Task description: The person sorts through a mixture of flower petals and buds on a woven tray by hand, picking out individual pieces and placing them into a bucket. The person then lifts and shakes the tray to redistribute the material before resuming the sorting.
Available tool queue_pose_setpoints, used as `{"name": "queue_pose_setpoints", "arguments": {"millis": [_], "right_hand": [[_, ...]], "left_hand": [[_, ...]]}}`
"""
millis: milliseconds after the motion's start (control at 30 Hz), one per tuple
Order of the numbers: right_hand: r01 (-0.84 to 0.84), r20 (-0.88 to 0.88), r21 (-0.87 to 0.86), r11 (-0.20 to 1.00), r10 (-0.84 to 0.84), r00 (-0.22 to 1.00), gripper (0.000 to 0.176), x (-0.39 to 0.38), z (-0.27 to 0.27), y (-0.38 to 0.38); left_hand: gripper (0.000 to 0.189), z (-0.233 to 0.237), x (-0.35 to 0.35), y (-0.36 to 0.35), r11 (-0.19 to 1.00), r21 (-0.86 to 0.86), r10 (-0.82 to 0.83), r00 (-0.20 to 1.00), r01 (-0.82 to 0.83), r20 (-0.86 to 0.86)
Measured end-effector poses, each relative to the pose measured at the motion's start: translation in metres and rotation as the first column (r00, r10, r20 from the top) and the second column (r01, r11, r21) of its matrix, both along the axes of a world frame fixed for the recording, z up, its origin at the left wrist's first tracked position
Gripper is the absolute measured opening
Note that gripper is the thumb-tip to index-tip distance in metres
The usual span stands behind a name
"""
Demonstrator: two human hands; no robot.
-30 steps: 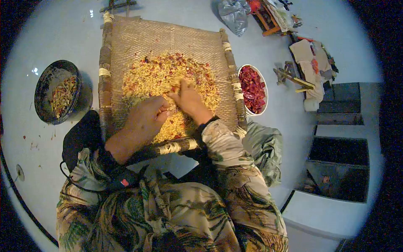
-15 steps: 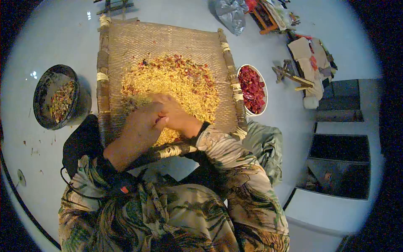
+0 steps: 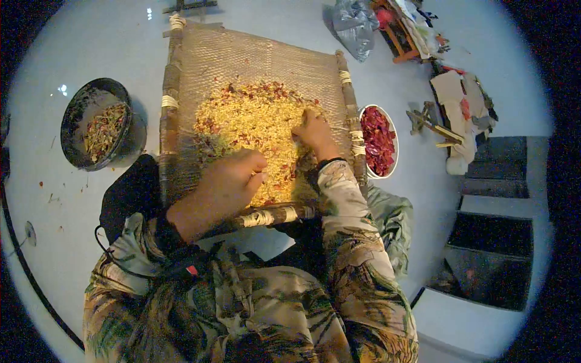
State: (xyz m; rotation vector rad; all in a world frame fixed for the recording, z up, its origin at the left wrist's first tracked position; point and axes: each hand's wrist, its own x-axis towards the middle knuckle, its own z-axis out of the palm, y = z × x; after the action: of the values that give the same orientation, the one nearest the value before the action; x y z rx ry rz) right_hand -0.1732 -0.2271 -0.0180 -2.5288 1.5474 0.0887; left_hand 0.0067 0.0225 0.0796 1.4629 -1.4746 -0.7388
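Yellow seeds (image 3: 266, 130) mixed with dark red chili flakes (image 3: 257, 92) lie spread on a woven mesh rack (image 3: 242, 51) with a wooden frame. Over the near left part of the seeds is my left hand (image 3: 227, 181), its fingers curled towards the thumb; whatever they hold is too small to name. My right hand (image 3: 316, 134) is lowered at the right side of the seeds, fingers bunched and pointing down; its fingertips are partly hidden, and I cannot make out what is in them. A grey-green patch (image 3: 212, 147) lies beyond my left hand.
Left of the rack stands a black bucket (image 3: 124, 130) holding plant scraps (image 3: 106, 134). On the right is a white bowl (image 3: 396, 145) of red dried chili pieces (image 3: 377, 139). A grey plastic bag (image 3: 354, 30) and a small wooden stool (image 3: 426, 118) are farther off.
My hands were together over the seeds and are now apart. The right has moved out to the right; the left stays near the front. The view has shifted slightly.
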Motion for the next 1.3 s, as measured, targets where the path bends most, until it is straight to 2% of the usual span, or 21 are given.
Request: {"name": "queue_pose_setpoints", "arguments": {"millis": [67, 100, 200, 267, 333, 400, 467, 533, 600, 700, 800, 867, 933, 1000, 1100, 1200, 1267, 1300], "right_hand": [[-0.012, 0.019, 0.053, 0.999, 0.011, 1.000, 0.082, 0.024, -0.006, -0.001], [-0.059, -0.029, 0.076, 0.995, 0.061, 0.998, 0.087, 0.045, -0.003, 0.004], [-0.178, 0.018, 0.055, 0.982, 0.178, 0.984, 0.086, 0.095, 0.001, 0.030], [-0.244, 0.079, 0.123, 0.962, 0.235, 0.969, 0.083, 0.124, 0.011, 0.051], [-0.381, 0.209, 0.046, 0.924, 0.364, 0.908, 0.074, 0.138, 0.003, 0.073], [-0.429, 0.160, 0.046, 0.902, 0.417, 0.894, 0.058, 0.153, 0.018, 0.107], [-0.502, 0.186, 0.203, 0.841, 0.470, 0.863, 0.053, 0.171, 0.014, 0.129], [-0.567, 0.125, 0.249, 0.786, 0.554, 0.823, 0.051, 0.172, 0.014, 0.133], [-0.635, -0.039, 0.195, 0.747, 0.653, 0.756, 0.052, 0.167, 0.014, 0.130], [-0.678, -0.039, -0.143, 0.721, 0.680, 0.732, 0.054, 0.146, 0.001, 0.101], [-0.526, 0.012, -0.129, 0.840, 0.532, 0.847, 0.057, 0.129, 0.001, 0.071], [-0.374, -0.038, -0.093, 0.923, 0.373, 0.927, 0.062, 0.113, -0.004, 0.043], [-0.268, 0.003, -0.263, 0.927, 0.278, 0.961, 0.063, 0.078, -0.014, 0.022], [-0.056, -0.021, -0.099, 0.994, 0.054, 0.998, 0.067, 0.049, 0.011, 0.020], [0.019, -0.070, 0.006, 1.000, -0.019, 0.997, 0.069, -0.002, 0.012, 0.023], [0.042, -0.151, 0.084, 0.996, -0.029, 0.988, 0.070, -0.023, 0.013, 0.050], [0.058, -0.189, 0.166, 0.984, -0.026, 0.982, 0.071, -0.015, 0.018, 0.079], [0.007, -0.112, 0.154, 0.988, 0.010, 0.994, 0.074, -0.013, 0.018, 0.091]], "left_hand": [[0.013, 0.003, 0.001, 0.001, 0.999, 0.043, -0.020, 0.999, 0.018, 0.034], [0.013, 0.006, 0.002, 0.001, 0.998, 0.063, -0.033, 0.998, 0.030, 0.049], [0.015, -0.006, -0.001, -0.003, 1.000, -0.011, 0.005, 1.000, -0.005, 0.028], [0.014, -0.003, -0.001, -0.003, 1.000, -0.002, 0.009, 1.000, -0.009, 0.010], [0.013, -0.003, -0.002, -0.005, 1.000, 0.031, 0.003, 1.000, -0.003, 0.005], [0.012, -0.007, -0.003, -0.005, 0.996, 0.087, -0.012, 1.000, 0.011, 0.014], [0.012, -0.009, -0.003, -0.006, 0.998, 0.052, -0.014, 0.995, 0.019, -0.096], [0.012, -0.011, -0.003, -0.006, 0.999, 0.021, -0.025, 0.990, 0.028, -0.140], [0.012, -0.014, -0.002, -0.004, 0.999, -0.009, -0.041, 0.992, 0.041, -0.116], [0.013, -0.014, 0.001, -0.001, 0.999, 0.033, -0.024, 0.999, 0.023, 0.038], [0.014, -0.005, 0.006, 0.000, 0.999, 0.052, -0.019, 0.999, 0.018, 0.033], [0.015, 0.003, 0.011, 0.001, 0.998, 0.056, -0.005, 0.999, 0.002, 0.050], [0.015, 0.003, 0.014, 0.002, 0.999, 0.044, 0.017, 0.998, -0.019, 0.054], [0.016, 0.001, 0.014, 0.004, 0.999, 0.014, 0.040, 0.998, -0.040, 0.045], [0.015, 0.000, 0.021, 0.003, 0.999, -0.024, 0.040, 0.998, -0.039, 0.043], [0.015, 0.011, 0.040, 0.002, 0.986, -0.026, 0.164, 0.973, -0.162, 0.161], [0.015, 0.013, 0.056, 0.000, 0.965, -0.057, 0.259, 0.957, -0.254, 0.126], [0.015, 0.015, 0.062, 0.000, 0.951, -0.071, 0.307, 0.945, -0.301, 0.109]]}}
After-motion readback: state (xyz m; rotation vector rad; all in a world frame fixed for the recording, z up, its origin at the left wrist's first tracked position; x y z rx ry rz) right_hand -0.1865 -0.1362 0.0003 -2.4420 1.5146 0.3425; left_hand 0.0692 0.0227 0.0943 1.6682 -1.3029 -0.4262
